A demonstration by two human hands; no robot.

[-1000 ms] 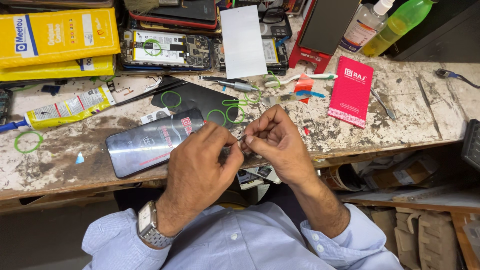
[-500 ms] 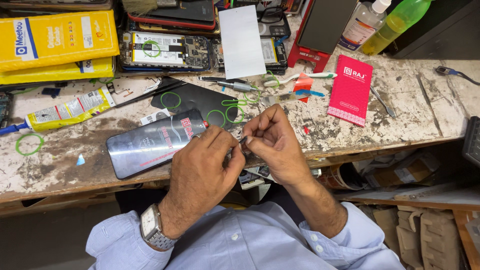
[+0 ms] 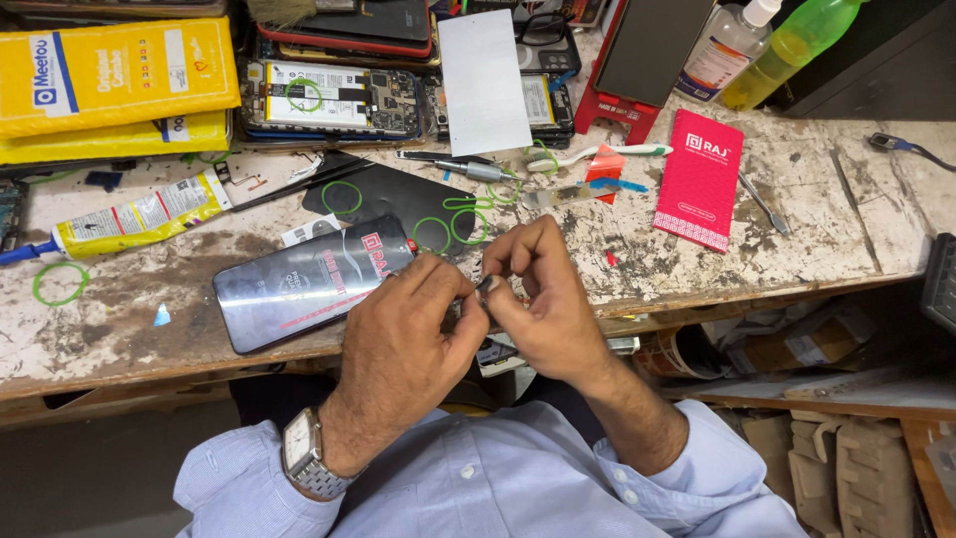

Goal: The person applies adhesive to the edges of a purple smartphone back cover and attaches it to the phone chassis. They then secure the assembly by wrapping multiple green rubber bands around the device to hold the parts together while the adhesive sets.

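A: Left to right: glue tube [image 3: 139, 214], then the dark phone [image 3: 314, 282] overhanging the bench edge [image 3: 149, 364].
B: Our left hand [image 3: 403, 339] and right hand [image 3: 543, 304] meet just past it, fingertips pinched shut on 1 tiny dark part [image 3: 482, 286]; we can't identify it.
A: Risk: a slip drops it off the edge, or an elbow nudges the phone.

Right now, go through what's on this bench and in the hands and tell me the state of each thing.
left hand: fingers pinched on something too small to tell.
right hand: fingertips pinched against the left's.
phone: lying flat at the bench edge, film on.
glue tube: lying down, capped.
opened phone: back off, board exposed.
green bottle: upright.
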